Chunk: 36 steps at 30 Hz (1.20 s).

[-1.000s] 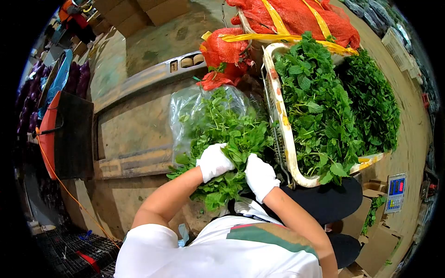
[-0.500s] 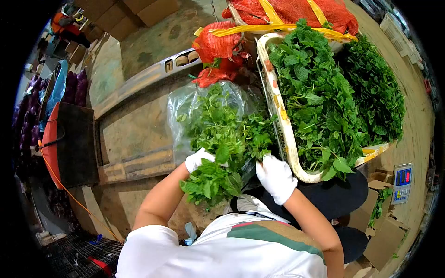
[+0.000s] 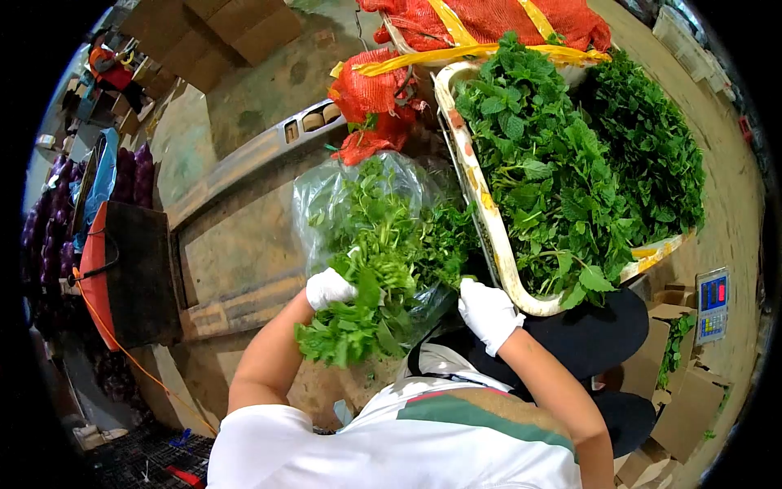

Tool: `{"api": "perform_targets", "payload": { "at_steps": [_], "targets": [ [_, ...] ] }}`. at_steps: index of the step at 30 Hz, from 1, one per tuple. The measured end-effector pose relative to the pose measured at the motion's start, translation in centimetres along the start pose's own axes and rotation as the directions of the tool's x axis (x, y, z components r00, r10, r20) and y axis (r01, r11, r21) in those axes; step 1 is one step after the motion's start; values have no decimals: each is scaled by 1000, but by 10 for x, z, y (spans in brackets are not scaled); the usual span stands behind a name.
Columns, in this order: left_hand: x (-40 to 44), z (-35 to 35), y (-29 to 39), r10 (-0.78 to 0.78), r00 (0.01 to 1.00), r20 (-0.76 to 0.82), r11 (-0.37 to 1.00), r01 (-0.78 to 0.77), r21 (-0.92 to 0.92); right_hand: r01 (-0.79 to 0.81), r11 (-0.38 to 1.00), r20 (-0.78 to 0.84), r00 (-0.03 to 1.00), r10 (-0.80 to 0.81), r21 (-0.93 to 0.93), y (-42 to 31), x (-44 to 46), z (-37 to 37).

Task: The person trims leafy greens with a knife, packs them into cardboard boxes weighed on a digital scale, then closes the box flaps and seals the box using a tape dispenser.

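Observation:
In front of me a bunch of leafy mint (image 3: 342, 330) is in my left hand (image 3: 330, 289), whose white-gloved fingers are closed round its stems. My right hand (image 3: 490, 314), also in a white glove, is beside the near corner of the white basket (image 3: 494, 216). Its fingertips are pinched together at the edge of the loose greens; what they hold, if anything, is too small to name. More mint (image 3: 383, 220) lies on a clear plastic bag (image 3: 314, 191) beyond my hands. Large heaps of mint (image 3: 538, 171) fill the basket.
Red mesh sacks (image 3: 371, 90) stand behind the basket and bag. A digital scale (image 3: 712, 306) and cardboard boxes (image 3: 688, 411) are at right. To the left are a black and red box (image 3: 134, 277) and an orange cord (image 3: 134, 367). A person (image 3: 114, 69) is far back left.
My left hand has moved left with the mint bunch. The right hand has drawn slightly away from the loose greens. The view has shifted a little.

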<state>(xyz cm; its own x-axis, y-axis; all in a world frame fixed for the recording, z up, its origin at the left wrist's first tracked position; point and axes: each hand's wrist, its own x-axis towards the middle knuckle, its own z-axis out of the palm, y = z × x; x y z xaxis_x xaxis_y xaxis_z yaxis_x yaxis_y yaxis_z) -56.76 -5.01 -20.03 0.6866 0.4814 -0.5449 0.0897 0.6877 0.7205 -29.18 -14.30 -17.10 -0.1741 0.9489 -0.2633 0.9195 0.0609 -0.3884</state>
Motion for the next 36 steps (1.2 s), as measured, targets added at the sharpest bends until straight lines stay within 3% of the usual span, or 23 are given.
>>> {"api": "perform_targets", "payload": {
  "at_steps": [1,2,3,6,8,10,11,12,14,15,16,17,18,20,21,23,24,25,26,28,30,33,36],
  "targets": [
    [-5,30,38,146,988,53,911,-156,381,10,1000,-93,996,-8,24,-7,2,-9],
    [-7,49,58,254,954,157,661,-290,692,-61,991,-138,987,78,119,-13,5,-18],
    [-5,55,55,270,953,134,740,-295,605,-13,988,-245,968,50,151,-16,6,-21],
    [-7,74,60,405,901,156,435,-340,833,188,967,-434,896,-98,170,-30,6,-35],
    [-9,89,72,302,946,118,420,-244,874,231,965,-286,940,-188,124,-38,4,-36],
    [-6,83,65,438,886,154,436,-359,825,-129,985,149,983,111,114,-18,9,-13],
    [-14,93,84,333,936,116,368,-242,898,-112,986,237,968,80,125,-3,6,-1],
    [-16,90,87,345,931,117,355,-245,902,-138,980,284,954,93,146,-6,9,-9],
    [-27,81,80,542,813,212,-54,-219,974,-241,908,71,970,231,344,-16,13,-22],
    [-25,65,71,506,837,207,-52,-210,976,-200,871,-77,963,260,448,-17,13,-25],
    [-21,70,82,462,882,95,376,-292,880,-187,848,-153,942,298,496,-15,16,-26],
    [-14,77,91,340,940,34,734,-288,615,-163,819,-111,958,264,550,-11,14,-34],
    [-9,70,88,360,927,-106,743,-216,634,-75,778,-175,957,233,623,-6,13,-25],
    [-4,49,97,281,950,-133,937,-241,254,30,810,-351,910,220,585,-1,1,-35],
    [-2,38,102,241,959,-147,970,-236,47,44,753,-368,890,270,657,2,-9,-46],
    [15,49,123,419,908,18,880,-410,239,7,644,-330,863,383,765,5,-37,-83],
    [13,74,145,361,931,47,932,-362,2,-45,523,-224,870,439,851,16,-46,-90],
    [26,107,158,500,848,177,852,-518,71,-19,530,-294,816,499,848,25,-60,-103],
    [43,132,169,504,825,256,852,-524,13,-2,538,-356,747,561,843,33,-74,-116],
    [78,184,190,501,763,407,856,-506,-105,142,159,-212,706,676,977,51,-109,-135],
    [101,252,199,492,699,519,840,-538,-72,333,15,-235,634,737,943,70,-152,-153],
    [122,364,195,424,641,640,822,-569,27,394,114,-237,279,931,912,96,-220,-174],
    [151,465,179,62,614,787,935,-311,169,476,250,-206,-145,968,843,122,-292,-171]
  ]
}}
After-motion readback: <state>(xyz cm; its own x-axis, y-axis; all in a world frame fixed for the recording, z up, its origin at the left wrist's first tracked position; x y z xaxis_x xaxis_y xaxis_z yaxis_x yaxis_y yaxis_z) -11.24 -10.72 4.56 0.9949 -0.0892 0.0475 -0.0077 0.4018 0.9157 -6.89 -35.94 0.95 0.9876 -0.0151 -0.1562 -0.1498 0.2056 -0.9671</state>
